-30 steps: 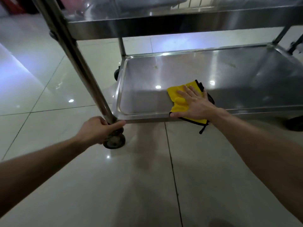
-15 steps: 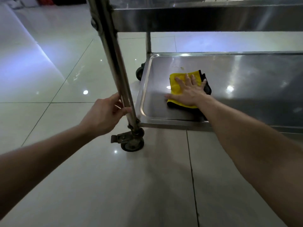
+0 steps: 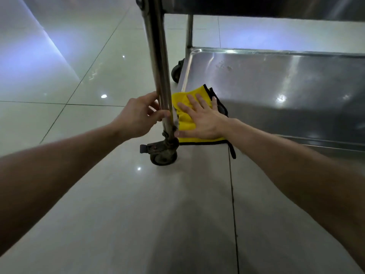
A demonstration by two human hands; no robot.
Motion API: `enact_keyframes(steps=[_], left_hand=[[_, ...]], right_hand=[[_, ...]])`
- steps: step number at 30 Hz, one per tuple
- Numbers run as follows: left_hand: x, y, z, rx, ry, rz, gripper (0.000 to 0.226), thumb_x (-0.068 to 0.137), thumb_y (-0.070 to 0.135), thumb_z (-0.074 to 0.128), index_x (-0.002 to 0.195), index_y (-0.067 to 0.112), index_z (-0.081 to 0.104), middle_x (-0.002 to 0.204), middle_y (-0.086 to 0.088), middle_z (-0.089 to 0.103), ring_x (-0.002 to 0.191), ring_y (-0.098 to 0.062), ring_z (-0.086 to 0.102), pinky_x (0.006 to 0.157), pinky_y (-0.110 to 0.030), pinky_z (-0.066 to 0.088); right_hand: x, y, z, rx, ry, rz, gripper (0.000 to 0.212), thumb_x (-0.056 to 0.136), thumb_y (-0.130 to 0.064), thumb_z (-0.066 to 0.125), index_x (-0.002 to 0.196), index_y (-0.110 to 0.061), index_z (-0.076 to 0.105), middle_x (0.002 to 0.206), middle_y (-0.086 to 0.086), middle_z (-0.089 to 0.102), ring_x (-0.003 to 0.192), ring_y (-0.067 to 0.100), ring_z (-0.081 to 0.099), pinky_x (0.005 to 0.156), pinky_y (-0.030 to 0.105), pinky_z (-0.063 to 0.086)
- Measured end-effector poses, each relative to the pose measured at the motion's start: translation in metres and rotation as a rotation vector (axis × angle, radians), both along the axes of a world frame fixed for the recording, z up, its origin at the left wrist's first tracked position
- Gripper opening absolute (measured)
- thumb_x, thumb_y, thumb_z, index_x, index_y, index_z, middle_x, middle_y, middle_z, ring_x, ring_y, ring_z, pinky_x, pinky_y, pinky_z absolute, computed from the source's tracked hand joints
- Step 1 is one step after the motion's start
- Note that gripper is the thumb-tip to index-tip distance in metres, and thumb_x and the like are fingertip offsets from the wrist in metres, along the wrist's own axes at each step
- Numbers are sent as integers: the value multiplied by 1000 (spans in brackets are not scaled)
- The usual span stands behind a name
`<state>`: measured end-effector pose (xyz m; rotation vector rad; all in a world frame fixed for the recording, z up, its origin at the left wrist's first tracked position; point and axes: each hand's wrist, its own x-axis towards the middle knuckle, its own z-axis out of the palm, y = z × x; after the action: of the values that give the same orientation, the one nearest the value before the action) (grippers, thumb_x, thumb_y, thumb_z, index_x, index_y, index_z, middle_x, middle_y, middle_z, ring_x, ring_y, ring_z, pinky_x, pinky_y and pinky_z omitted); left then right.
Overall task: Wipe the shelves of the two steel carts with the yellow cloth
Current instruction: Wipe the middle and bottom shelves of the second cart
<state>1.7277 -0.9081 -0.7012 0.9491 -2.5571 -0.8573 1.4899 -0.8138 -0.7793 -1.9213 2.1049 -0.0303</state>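
Note:
A steel cart fills the upper right; its bottom shelf (image 3: 276,91) is a shallow steel tray close to the floor. A yellow cloth (image 3: 184,99) with black edging lies at the shelf's near left corner and hangs over the front rim. My right hand (image 3: 203,119) presses flat on the cloth, fingers spread. Wrapped around the cart's near left upright post (image 3: 158,62) just above the caster is my left hand (image 3: 138,117). Only the underside of the upper shelf (image 3: 266,6) shows at the top edge.
A braked caster wheel (image 3: 163,153) sits under the post, and a second caster (image 3: 176,71) shows at the far left corner. Glossy pale floor tiles (image 3: 118,214) spread around the cart. A bright wall rises at the upper left.
My right hand has slid the cloth left and toward me, from the shelf's middle to its near left corner. My left hand has stayed on the post, shifting its grip. My view has moved closer.

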Motion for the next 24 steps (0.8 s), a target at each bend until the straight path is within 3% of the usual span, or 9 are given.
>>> enact_keyframes(steps=[2, 5, 7, 9, 11, 13, 17, 22, 24], left_hand=[[-2, 4, 1, 67, 11, 40, 35, 101, 35, 75, 134, 30, 65, 109, 2, 76, 87, -15, 77, 87, -39, 64], [-6, 8, 6, 162, 25, 94, 37, 99, 35, 78, 133, 26, 66, 104, 1, 76, 89, -20, 77, 87, -42, 65], [-7, 10, 8, 193, -13, 140, 39, 98, 41, 79, 129, 21, 64, 105, -1, 76, 94, -22, 76, 89, -48, 65], [-6, 12, 14, 189, -137, 188, 55, 95, 55, 78, 131, 17, 59, 113, -5, 76, 103, -28, 74, 94, -49, 62], [-2, 19, 25, 189, -298, 176, 74, 90, 62, 79, 140, 13, 56, 127, -9, 72, 114, -33, 70, 98, -45, 58], [3, 32, 41, 108, -487, 50, 76, 90, 61, 79, 145, 14, 56, 137, -9, 67, 121, -30, 64, 95, -37, 52], [18, 58, 85, -38, -727, -189, 71, 94, 55, 77, 152, 24, 50, 147, -5, 59, 128, -25, 58, 97, -36, 49], [52, 79, 110, -21, -677, -177, 72, 95, 55, 75, 156, 34, 43, 153, 1, 49, 135, -20, 54, 107, -38, 49], [58, 74, 115, -40, -789, -197, 76, 96, 57, 74, 160, 35, 39, 159, 1, 44, 141, -21, 50, 113, -39, 45]], right_hand=[[4, 24, -4, -35, 32, 67, 116, 76, -104, 41, 167, -50, -5, 179, 0, -18, 164, 30, -20, 123, 77, -12], [7, 52, -2, -52, 114, 106, 107, 91, -57, 74, 170, -42, 4, 180, 5, -4, 166, 35, -5, 123, 80, 6], [10, 65, 9, -45, 124, 90, 99, 94, -25, 76, 170, -38, 14, 178, 8, 8, 164, 35, 7, 121, 79, 20], [12, 75, 24, -29, 122, 109, 90, 93, -6, 70, 167, -34, 27, 170, 9, 27, 157, 35, 26, 115, 70, 39], [15, 85, 52, 33, 54, 118, 77, 92, -1, 64, 159, -31, 41, 151, 8, 49, 138, 35, 50, 102, 56, 51], [18, 93, 86, 82, 7, 98, 63, 90, -2, 63, 145, -31, 54, 129, 5, 63, 116, 33, 63, 89, 46, 54], [30, 104, 142, 61, -108, 42, 45, 87, -4, 62, 126, -27, 62, 117, 4, 71, 103, 33, 66, 83, 47, 56], [59, 116, 158, -63, -252, -22, 49, 84, -1, 60, 122, -32, 63, 109, -3, 72, 94, 26, 67, 77, 40, 57], [61, 105, 158, -93, -255, 12, 46, 84, -1, 59, 118, -31, 64, 106, -5, 73, 93, 24, 67, 76, 39, 56]])
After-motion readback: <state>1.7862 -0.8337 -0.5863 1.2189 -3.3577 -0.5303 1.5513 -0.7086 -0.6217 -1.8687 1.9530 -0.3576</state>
